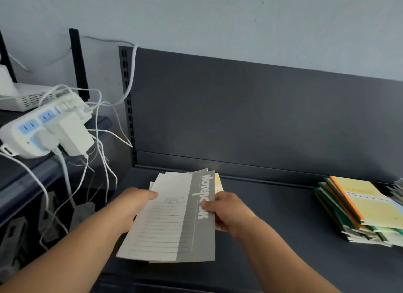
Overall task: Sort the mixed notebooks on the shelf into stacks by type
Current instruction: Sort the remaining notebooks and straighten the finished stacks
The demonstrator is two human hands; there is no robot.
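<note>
Notebooks, a grey stack (pixel 174 216), lie on the shelf (pixel 272 216); we see left hand (pixel 130 205) and right hand (pixel 226 212) gripping its sides. Mixed pile (pixel 359 210) well right; power strip (pixel 43 129) left.

Matt paper-covered grey notebook (pixel 174 218) lies on a smooth, dark, matt metal shelf (pixel 272 227).
</note>
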